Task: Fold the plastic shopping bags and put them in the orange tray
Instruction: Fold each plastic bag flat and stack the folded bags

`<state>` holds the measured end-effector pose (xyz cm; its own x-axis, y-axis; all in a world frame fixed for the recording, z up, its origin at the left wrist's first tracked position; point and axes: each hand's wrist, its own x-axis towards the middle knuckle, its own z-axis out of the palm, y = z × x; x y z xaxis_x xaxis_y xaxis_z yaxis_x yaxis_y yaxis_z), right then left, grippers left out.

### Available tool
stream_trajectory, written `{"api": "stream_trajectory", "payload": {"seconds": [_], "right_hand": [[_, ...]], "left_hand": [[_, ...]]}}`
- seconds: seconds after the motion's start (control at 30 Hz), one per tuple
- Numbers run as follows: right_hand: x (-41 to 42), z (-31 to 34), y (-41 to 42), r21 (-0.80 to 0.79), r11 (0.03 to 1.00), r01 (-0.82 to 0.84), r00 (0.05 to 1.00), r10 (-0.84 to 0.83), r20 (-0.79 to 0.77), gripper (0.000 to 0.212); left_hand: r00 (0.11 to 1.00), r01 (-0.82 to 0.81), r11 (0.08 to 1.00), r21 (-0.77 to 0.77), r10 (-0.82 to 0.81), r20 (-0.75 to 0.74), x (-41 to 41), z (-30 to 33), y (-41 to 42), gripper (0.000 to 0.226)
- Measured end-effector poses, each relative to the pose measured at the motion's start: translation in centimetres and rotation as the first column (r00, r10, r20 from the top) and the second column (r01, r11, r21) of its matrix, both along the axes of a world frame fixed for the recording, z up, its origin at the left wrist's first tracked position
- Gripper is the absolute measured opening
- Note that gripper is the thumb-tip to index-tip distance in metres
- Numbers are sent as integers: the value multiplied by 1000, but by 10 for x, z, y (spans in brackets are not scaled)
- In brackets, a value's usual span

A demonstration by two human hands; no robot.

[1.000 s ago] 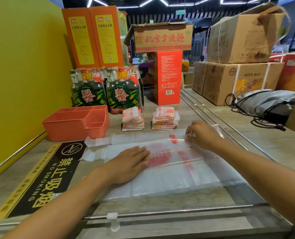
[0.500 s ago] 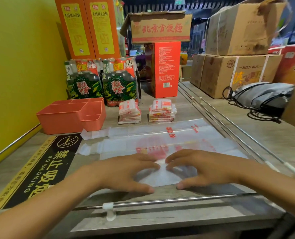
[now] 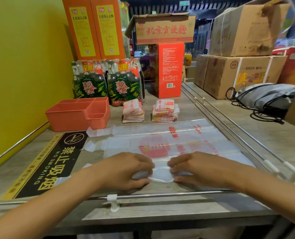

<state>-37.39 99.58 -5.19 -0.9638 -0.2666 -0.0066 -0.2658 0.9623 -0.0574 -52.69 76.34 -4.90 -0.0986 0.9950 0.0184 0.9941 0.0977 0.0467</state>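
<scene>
A clear plastic shopping bag (image 3: 160, 135) with red print lies flat on the wooden counter, its handles pointing left. My left hand (image 3: 124, 169) and my right hand (image 3: 196, 168) sit side by side at the bag's near edge. The fingers and thumb of each hand curl round that edge and pinch it, and the film between them is slightly raised. The orange tray (image 3: 69, 118), split into compartments, stands at the back left, beyond the bag's handles.
Two stacks of folded bags (image 3: 133, 111) (image 3: 165, 110) stand behind the spread bag. Bottle packs (image 3: 107, 81) and cartons (image 3: 169, 69) line the back. A metal rail (image 3: 160, 194) runs along the near edge, more rails (image 3: 229, 125) on the right. A no-smoking sticker (image 3: 53, 161) lies at left.
My right hand came from the bag's far right edge and my left hand from its middle to the near edge. Both now curl on that edge.
</scene>
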Motion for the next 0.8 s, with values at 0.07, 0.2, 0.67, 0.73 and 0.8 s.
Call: {"api": "stream_trajectory", "payload": {"seconds": [0.07, 0.2, 0.67, 0.73, 0.8], "right_hand": [[-1, 1, -6, 17, 1000, 6, 1000, -6, 0, 37], [2, 3, -5, -74, 996, 40, 999, -41, -15, 50], [-7, 14, -1, -117, 989, 95, 979, -114, -171, 41], [-4, 17, 4, -124, 989, 85, 988, -100, -118, 35], [0, 19, 10, -107, 989, 97, 989, -108, -102, 30]], "left_hand": [[999, 22, 1000, 7, -22, -26, 5, -3, 1, 30], [1000, 5, 994, 107, -5, 1, 4, -6, 0, 23], [991, -134, 969, 208, 130, 32, -6, 3, -15, 31], [989, -151, 967, 207, 146, 37, -12, 3, -21, 27], [985, -168, 964, 205, 153, 84, -19, 5, -27, 28]]}}
